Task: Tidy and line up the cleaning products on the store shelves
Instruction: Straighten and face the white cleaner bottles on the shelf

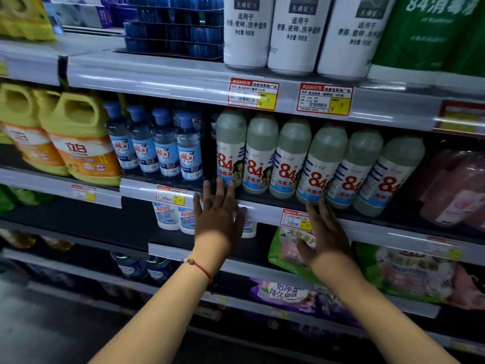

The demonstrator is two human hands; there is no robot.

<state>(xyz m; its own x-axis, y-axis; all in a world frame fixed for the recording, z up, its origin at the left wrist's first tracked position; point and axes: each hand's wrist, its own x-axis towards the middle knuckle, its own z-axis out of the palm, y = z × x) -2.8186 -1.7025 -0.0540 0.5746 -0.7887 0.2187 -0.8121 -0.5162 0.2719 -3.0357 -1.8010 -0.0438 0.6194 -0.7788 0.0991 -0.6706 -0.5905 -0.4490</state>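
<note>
**Op:** Both hands up at the middle shelf. Left hand point(219, 215) flat, fingers straight, tips at the foot of the first 84 bottle point(231, 148). It grasps nothing. Right hand point(326, 232) likewise spread and released, tips just below the fourth 84 bottle point(324, 164). Whether either hand actually touches plastic, I can't tell.

**Obs:** Where's the row sitting?

**Op:** Six 84 disinfectant bottles, running from about 12 o'clock off toward 3 o'clock, upright, shoulder to shoulder, labels facing out. The far ones at 3 o'clock stand closer to the shelf lip point(262, 208) than the first. Blue-capped bottles point(162, 143) at 10 o'clock, yellow jugs point(78, 137) at 9.

**Obs:** How would you run it?

**Op:** My judgement: square the fronts. Keep palms flat and push low on the bodies, near the base, so nothing tips. Work several bottles at once, even pressure from both hands, until the faces sit along one line parallel to the lip. There's a dark gap between the first 84 and the blue-capped group; I'd leave it, not crowd them.

**Obs:** Risk?

**Op:** Pushing high topples them like dominoes.
</note>
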